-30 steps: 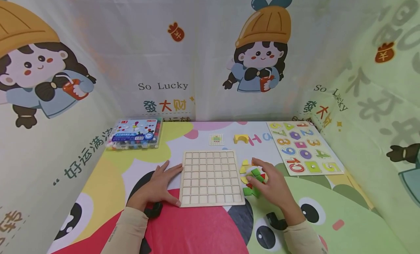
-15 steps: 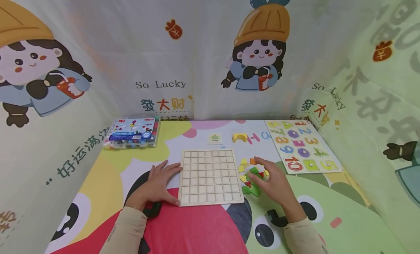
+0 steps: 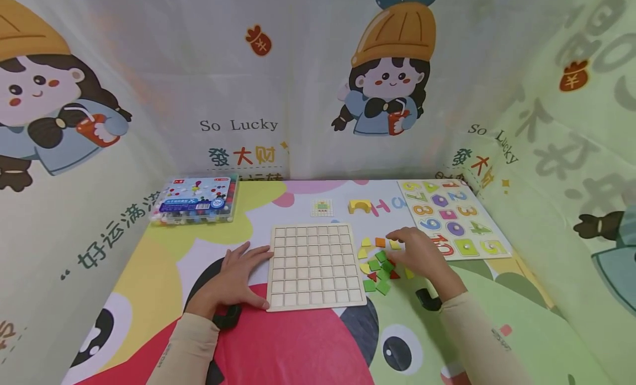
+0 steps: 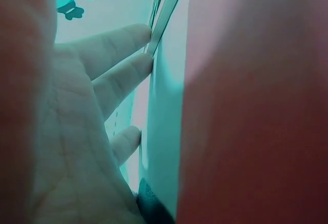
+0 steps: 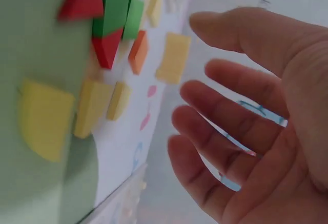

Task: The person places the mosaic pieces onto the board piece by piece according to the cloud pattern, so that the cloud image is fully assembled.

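Observation:
A wooden grid board (image 3: 315,266) lies flat on the patterned tablecloth, its squares bare. Beside its left edge rests my left hand (image 3: 232,281), fingers spread, thumb and fingertips touching the rim; the left wrist view shows those fingers (image 4: 120,83) against the board's edge. Right of the board is a loose cluster of small blocks: green blocks (image 3: 381,256), red triangles (image 3: 372,277), an orange block (image 3: 380,242) and yellow pieces (image 3: 365,268). Over the cluster's right side hovers my right hand (image 3: 422,253), fingers loosely bent. In the right wrist view, nothing sits between fingers and thumb.
A clear box of coloured beads (image 3: 196,200) stands at the back left. Behind the grid board are a small pattern card (image 3: 322,207) and a yellow arch block (image 3: 360,206). A number puzzle board (image 3: 479,242) lies at the back right. Fabric walls surround the table.
My right hand has lifted and shifted right, uncovering more of the blocks. The left hand stays at the grid board's edge. The head view has turned slightly.

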Demonstrator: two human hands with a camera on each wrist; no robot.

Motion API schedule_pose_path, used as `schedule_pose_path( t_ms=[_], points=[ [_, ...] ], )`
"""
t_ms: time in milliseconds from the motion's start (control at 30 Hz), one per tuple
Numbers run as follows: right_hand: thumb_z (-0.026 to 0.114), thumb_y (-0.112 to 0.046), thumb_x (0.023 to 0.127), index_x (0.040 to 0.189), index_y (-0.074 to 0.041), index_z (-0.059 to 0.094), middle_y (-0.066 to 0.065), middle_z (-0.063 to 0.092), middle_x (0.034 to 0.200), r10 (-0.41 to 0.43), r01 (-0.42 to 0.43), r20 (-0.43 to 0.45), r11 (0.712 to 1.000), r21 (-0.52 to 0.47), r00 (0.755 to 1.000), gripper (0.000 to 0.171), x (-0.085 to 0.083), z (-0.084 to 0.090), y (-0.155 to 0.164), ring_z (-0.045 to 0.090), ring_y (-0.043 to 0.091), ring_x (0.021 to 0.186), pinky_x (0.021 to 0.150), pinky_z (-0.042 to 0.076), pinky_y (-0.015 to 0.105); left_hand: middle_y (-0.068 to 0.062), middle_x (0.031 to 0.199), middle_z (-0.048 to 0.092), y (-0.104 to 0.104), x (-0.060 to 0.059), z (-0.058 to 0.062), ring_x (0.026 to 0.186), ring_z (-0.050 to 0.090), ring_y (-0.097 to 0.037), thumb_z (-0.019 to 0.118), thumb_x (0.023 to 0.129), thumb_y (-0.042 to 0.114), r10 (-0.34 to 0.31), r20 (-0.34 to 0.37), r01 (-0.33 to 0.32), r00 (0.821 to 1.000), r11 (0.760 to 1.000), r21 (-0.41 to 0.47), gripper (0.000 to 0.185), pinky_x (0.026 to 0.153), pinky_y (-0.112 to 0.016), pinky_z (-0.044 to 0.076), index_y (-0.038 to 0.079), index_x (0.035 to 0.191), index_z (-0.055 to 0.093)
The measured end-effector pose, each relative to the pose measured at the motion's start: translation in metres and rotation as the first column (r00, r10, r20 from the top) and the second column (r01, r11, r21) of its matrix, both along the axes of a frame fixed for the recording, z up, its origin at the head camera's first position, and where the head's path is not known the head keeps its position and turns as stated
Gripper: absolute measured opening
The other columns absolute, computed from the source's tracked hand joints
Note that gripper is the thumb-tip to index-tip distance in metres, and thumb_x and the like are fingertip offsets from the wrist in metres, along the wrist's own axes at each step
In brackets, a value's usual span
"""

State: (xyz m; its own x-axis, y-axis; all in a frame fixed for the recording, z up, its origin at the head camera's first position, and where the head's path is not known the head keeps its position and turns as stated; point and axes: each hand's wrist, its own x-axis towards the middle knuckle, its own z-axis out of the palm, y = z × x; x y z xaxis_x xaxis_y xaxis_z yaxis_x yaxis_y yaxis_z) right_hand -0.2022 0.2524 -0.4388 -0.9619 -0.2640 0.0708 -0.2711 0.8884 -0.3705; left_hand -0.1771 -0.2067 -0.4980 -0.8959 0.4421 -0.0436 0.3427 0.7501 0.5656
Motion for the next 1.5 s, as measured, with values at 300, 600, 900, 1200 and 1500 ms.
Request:
schedule_pose_path(
  t_ms=[300,600,900,1200,1500],
  points=[
    [0.08,-0.017,0.094,0.125,-0.005,0.077,0.011,0.077,0.121,0.102,-0.123,0.193,0.987,0.1,0.976,0.033,-0.046,0.007,-0.008,0.068,0.032,0.112,0.103,0.057,0.054,-0.007,0.169,0.041,-0.001,0.002,0.003,0.159,0.016,-0.048,0.094,0.06,0.06,0.001,-0.005,-0.001,1.0,1.0,-0.025,0.117,0.121,-0.081,0.006,0.02,0.16,0.048],
    [0.079,-0.008,0.092,0.118,-0.008,0.079,0.008,0.077,0.114,0.12,-0.155,0.272,0.982,0.11,0.955,0.026,-0.056,0.003,-0.014,0.066,0.03,0.106,0.102,0.057,0.053,-0.006,0.169,0.04,-0.003,0.001,-0.002,0.161,0.014,-0.046,0.095,0.06,0.059,-0.009,0.004,0.009,1.0,1.0,-0.009,0.117,0.123,-0.079,0.002,0.021,0.16,0.048],
    [0.08,-0.011,0.092,0.115,-0.01,0.081,0.005,0.073,0.112,0.101,-0.135,0.287,0.986,0.102,0.952,0.023,-0.059,-0.006,-0.011,0.062,0.024,0.1,0.1,0.057,0.05,-0.004,0.17,0.039,-0.002,0.003,0.0,0.162,0.011,-0.044,0.097,0.06,0.055,0.011,0.037,-0.011,0.999,1.0,0.007,0.117,0.124,-0.078,-0.001,0.021,0.16,0.048],
    [0.08,-0.014,0.094,0.114,-0.012,0.08,0.001,0.073,0.104,0.168,-0.203,0.264,0.972,0.114,0.95,0.02,-0.066,-0.008,-0.004,0.059,0.02,0.092,0.093,0.057,0.043,-0.003,0.17,0.039,-0.001,0.002,0.001,0.162,0.011,-0.044,0.097,0.059,0.054,0.02,0.035,-0.02,0.999,1.0,0.008,0.117,0.125,-0.077,0.0,0.022,0.16,0.048],
    [0.081,-0.016,0.09,0.117,-0.012,0.079,0.0,0.073,0.106,0.248,-0.27,0.248,0.961,0.059,0.937,0.028,-0.069,0.004,-0.036,0.06,0.019,0.094,0.091,0.056,0.04,-0.005,0.17,0.039,-0.001,0.003,0.002,0.162,0.011,-0.045,0.097,0.059,0.054,0.01,0.043,-0.011,0.999,1.0,0.018,0.117,0.124,-0.078,-0.001,0.021,0.16,0.048]
  ],
)
